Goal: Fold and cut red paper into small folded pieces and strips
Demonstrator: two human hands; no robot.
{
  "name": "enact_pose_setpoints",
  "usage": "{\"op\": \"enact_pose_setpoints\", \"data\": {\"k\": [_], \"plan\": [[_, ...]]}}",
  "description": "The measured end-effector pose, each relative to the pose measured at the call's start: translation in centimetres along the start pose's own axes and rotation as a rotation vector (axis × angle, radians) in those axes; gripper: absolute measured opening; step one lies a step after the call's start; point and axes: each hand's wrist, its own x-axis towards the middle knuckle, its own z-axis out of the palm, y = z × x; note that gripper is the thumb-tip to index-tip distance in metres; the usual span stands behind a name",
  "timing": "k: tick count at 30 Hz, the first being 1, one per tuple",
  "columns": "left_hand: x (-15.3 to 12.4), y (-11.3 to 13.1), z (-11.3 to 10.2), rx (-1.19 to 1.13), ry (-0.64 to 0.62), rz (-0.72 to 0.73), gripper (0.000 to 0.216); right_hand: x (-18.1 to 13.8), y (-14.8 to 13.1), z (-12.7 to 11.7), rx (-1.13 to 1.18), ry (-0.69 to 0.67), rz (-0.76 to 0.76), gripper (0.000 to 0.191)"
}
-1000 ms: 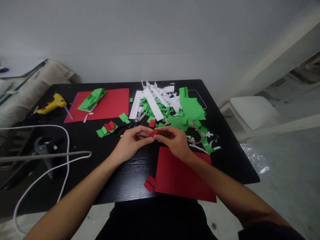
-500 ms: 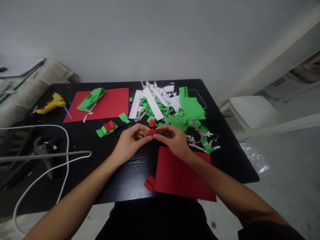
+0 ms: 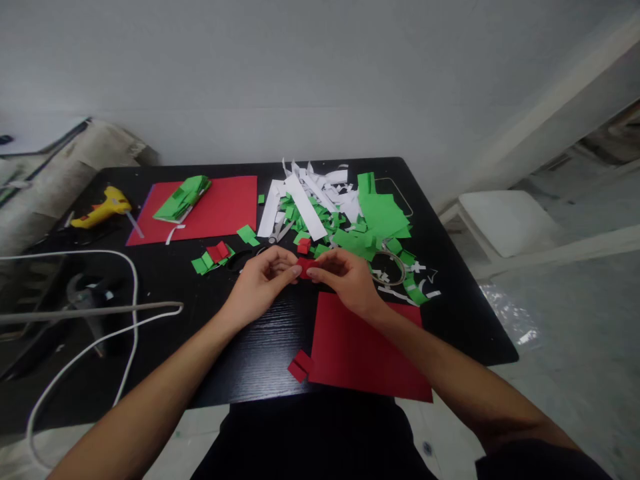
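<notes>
Between my two hands is a small piece of red paper [image 3: 307, 268], pinched from both sides. My left hand [image 3: 267, 280] grips its left end with thumb and fingers, and my right hand [image 3: 345, 277] grips its right end. Just beyond them a small folded red paper [image 3: 304, 245] stands on the table. Under my right forearm lies a sheet of red paper [image 3: 360, 353], with folded red pieces [image 3: 300, 365] at its left edge. Scissors [image 3: 281, 231] lie beyond my left hand, partly hidden.
White paper strips [image 3: 305, 207] and green paper pieces [image 3: 383, 215] are heaped at the back, beside a roll of tape [image 3: 389, 268]. A red sheet [image 3: 230, 207] bears a green paper bundle [image 3: 184, 199]. To the left are a yellow glue gun [image 3: 105, 208], pliers [image 3: 86, 300] and a white cable [image 3: 135, 320].
The red paper between my fingers has turned slightly and shows a wider, flatter face. My hands stay in nearly the same place.
</notes>
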Motion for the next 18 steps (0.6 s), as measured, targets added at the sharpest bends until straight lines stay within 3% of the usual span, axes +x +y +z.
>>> {"op": "enact_pose_setpoints", "data": {"k": [8, 13, 18], "plan": [[0.05, 0.21, 0.03, -0.004, 0.009, -0.01, 0.018, 0.07, 0.14, 0.0, 0.052, -0.052, -0.004, 0.029], [-0.04, 0.21, 0.09, -0.117, -0.039, -0.004, 0.025, 0.24, 0.46, -0.14, 0.118, -0.144, -0.005, 0.023], [0.0, 0.13, 0.01, -0.187, -0.033, 0.0, 0.025, 0.3, 0.36, -0.25, 0.105, -0.143, -0.003, 0.021]]}}
